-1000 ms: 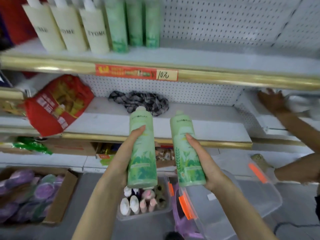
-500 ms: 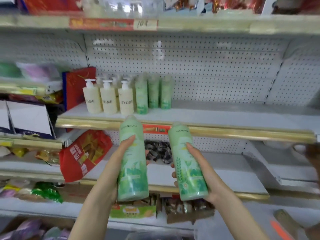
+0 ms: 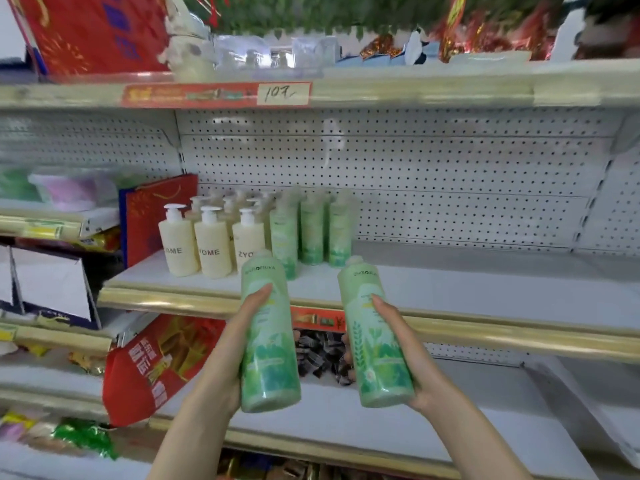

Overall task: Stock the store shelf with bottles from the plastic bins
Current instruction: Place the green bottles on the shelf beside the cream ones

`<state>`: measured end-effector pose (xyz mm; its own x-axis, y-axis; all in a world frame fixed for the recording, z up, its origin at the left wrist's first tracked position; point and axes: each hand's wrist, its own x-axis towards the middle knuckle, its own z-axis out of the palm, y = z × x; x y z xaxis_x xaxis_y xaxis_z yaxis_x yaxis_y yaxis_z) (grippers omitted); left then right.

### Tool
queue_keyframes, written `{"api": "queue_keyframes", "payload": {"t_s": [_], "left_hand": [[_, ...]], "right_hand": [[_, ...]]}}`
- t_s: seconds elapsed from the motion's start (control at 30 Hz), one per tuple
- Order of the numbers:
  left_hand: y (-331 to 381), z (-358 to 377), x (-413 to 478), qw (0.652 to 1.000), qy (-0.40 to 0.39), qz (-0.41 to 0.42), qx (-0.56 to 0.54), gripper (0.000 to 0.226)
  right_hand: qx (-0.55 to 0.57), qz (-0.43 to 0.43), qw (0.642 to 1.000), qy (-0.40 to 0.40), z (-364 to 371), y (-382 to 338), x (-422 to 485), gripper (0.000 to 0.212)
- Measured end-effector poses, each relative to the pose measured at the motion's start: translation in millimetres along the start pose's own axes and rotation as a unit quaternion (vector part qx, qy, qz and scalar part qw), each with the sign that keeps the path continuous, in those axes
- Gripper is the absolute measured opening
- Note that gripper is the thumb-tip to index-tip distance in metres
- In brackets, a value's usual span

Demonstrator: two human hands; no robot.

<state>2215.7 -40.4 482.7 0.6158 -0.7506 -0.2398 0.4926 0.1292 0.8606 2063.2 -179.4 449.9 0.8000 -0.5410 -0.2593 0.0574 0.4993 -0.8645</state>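
- The person stands before the shelves. The left hand has its grip closed around a tall light-green plastic bottle with a leaf print, with the thumb lying along the front.
- The right hand grips a second light-green bottle of the same kind in the same manner.
- Both bottles are upright and lean a little. They are held in the air in front of the golden front edge of the white metal shelf, and they are not yet over it.
- On this shelf a group of standing green bottles of the same kind is just beside the cream pump bottles marked ZYOME.
- I think the new bottles belong directly to the right of the green group, in line with it.
- To do this well, the bottoms should first rise above the golden edge and only then move forward, so that they do not strike it.
- It seems safer to put down one bottle at a time, with the bottom flat and the printed side facing out.
- These bottles are tall and narrow, so a push against the standing ones could tip several.
- Each grip should loosen only when its bottle stands by itself.
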Motion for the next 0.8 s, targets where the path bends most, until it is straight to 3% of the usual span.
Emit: {"api": "queue_keyframes", "payload": {"t_s": [0.3,0.47,0.57,0.67,0.8], "left_hand": [[7.9,-1.1,35.8,0.998,-0.006,0.000,-0.067,0.050],[29.7,-11.3,59.1,0.998,-0.023,0.016,-0.058,0.048],[45.3,-16.6,71.7,0.996,-0.004,0.040,-0.076,0.030],[61.5,-20.5,84.0,0.993,0.013,0.050,-0.108,0.020],[78.0,-33.6,102.4,0.992,0.005,0.047,-0.114,0.023]], "right_hand": [[0.048,0.050,0.998,-0.010,-5.5,-17.4,55.7,0.059],[-0.151,-0.107,0.982,0.036,6.0,-27.8,95.8,0.072],[-0.236,-0.183,0.952,0.072,19.7,-44.7,121.1,0.061],[-0.295,-0.224,0.925,0.080,27.6,-57.3,156.1,0.062],[-0.333,-0.244,0.907,0.088,34.0,-61.3,200.1,0.062]]}}
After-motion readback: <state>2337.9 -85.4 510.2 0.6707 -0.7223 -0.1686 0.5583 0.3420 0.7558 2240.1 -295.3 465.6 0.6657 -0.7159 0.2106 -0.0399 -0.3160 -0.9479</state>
